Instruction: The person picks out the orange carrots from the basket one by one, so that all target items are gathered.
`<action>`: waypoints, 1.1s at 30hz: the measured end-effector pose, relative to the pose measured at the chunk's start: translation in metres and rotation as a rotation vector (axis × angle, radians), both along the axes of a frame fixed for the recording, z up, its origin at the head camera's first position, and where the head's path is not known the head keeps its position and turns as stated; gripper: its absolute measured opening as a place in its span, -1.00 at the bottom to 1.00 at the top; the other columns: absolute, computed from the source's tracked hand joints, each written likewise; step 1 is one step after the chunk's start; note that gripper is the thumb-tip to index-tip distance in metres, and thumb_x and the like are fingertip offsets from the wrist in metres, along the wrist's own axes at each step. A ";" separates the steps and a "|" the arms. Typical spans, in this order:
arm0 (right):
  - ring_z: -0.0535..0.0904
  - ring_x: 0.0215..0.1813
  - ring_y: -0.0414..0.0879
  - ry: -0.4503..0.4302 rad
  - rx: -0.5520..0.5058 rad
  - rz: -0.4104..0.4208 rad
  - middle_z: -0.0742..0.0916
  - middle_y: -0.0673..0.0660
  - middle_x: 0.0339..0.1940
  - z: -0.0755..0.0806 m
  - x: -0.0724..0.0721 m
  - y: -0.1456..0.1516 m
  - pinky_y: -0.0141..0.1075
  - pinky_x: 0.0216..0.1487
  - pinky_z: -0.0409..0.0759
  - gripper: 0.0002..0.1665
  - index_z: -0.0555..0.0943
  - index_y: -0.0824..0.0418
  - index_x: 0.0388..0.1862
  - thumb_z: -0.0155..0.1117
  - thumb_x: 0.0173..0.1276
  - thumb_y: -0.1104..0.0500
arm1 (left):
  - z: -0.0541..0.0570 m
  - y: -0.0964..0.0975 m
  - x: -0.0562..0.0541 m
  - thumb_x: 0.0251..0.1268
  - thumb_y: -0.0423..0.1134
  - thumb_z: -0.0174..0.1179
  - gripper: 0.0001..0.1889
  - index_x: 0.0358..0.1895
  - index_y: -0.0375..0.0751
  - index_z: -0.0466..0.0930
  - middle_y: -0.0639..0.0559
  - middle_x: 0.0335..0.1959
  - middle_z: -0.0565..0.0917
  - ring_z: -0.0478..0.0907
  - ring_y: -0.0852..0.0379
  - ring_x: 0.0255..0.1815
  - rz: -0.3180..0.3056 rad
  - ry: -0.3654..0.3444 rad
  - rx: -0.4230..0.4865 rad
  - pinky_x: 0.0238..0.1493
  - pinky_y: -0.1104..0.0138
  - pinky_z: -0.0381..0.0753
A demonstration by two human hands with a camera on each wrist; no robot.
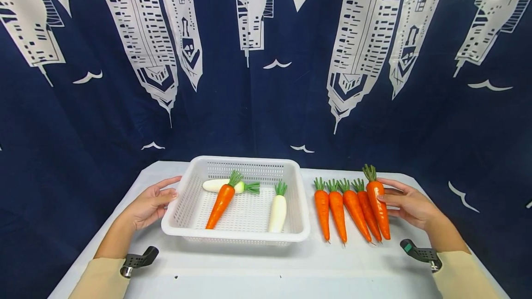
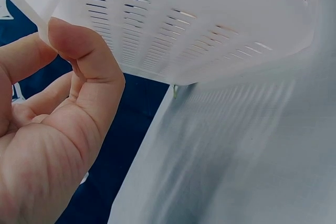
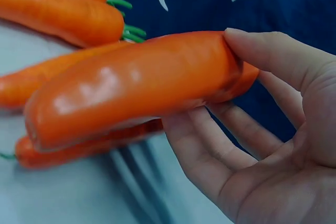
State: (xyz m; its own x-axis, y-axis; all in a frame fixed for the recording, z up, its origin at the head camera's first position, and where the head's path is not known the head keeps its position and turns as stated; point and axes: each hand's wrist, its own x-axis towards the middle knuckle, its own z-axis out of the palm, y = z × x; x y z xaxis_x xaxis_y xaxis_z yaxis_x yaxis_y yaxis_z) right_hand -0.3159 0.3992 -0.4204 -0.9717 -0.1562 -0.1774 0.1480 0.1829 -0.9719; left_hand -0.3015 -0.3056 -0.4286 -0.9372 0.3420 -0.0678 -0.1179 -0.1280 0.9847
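My right hand (image 1: 409, 203) grips an orange carrot (image 1: 377, 206) with green stem tops, thumb on one side and fingers on the other. In the right wrist view this carrot (image 3: 126, 85) is lifted over others in the row. Several more carrots (image 1: 351, 206) lie side by side left of it, tops pointing away. My left hand (image 1: 150, 203) pinches the left rim of a white plastic basket (image 1: 234, 233); the left wrist view shows the thumb (image 2: 79, 38) against the rim. Inside the basket are a carrot (image 1: 221, 204) lying across one white radish (image 1: 214, 185), and another white radish (image 1: 278, 211) at the right.
Basket and carrots are on a white table (image 1: 224, 280), with the carrot row close to the basket's right side. A dark blue curtain (image 1: 249, 105) with white building prints hangs behind the table's far edge. Each wrist wears a black strap device (image 1: 139, 260).
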 end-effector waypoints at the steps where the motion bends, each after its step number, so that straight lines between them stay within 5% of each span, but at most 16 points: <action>1: 0.70 0.01 -0.23 -0.006 0.000 -0.006 0.73 -0.33 -0.04 -0.001 0.000 0.002 -0.17 0.06 0.74 -0.41 0.50 -0.30 0.40 0.31 0.49 0.16 | 0.000 0.000 0.000 0.48 -0.48 0.12 -0.22 0.63 -0.25 -0.10 0.13 0.01 0.75 0.73 0.17 0.00 0.000 0.000 -0.001 0.07 0.18 0.74; 17: 0.74 -0.07 -0.17 -0.089 -0.007 -0.035 0.74 -0.24 -0.14 -0.015 -0.010 0.027 -0.14 0.03 0.77 -0.55 0.61 -0.36 0.14 0.33 0.47 0.19 | -0.001 0.001 0.000 0.48 -0.48 0.13 -0.20 0.64 -0.27 -0.12 0.13 0.02 0.75 0.73 0.16 0.01 -0.001 -0.004 0.007 0.08 0.19 0.74; 33: 0.73 -0.08 -0.11 -0.137 0.159 -0.056 0.75 -0.08 -0.02 -0.026 -0.024 0.035 -0.11 0.05 0.76 -0.31 0.48 0.08 0.45 0.46 0.37 0.14 | 0.002 0.000 0.001 0.49 -0.50 0.09 -0.22 0.63 -0.24 -0.12 0.12 0.03 0.75 0.73 0.15 0.01 -0.007 -0.017 0.025 0.08 0.17 0.74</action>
State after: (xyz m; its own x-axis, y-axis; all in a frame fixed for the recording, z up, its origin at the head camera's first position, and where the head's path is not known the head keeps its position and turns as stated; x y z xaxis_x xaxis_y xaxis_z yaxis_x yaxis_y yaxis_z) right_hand -0.3400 0.4343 -0.4465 -0.9433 -0.0623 -0.3261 0.2905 0.3205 -0.9016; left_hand -0.3008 -0.3054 -0.4270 -0.9337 0.3500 -0.0749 -0.1355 -0.1518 0.9791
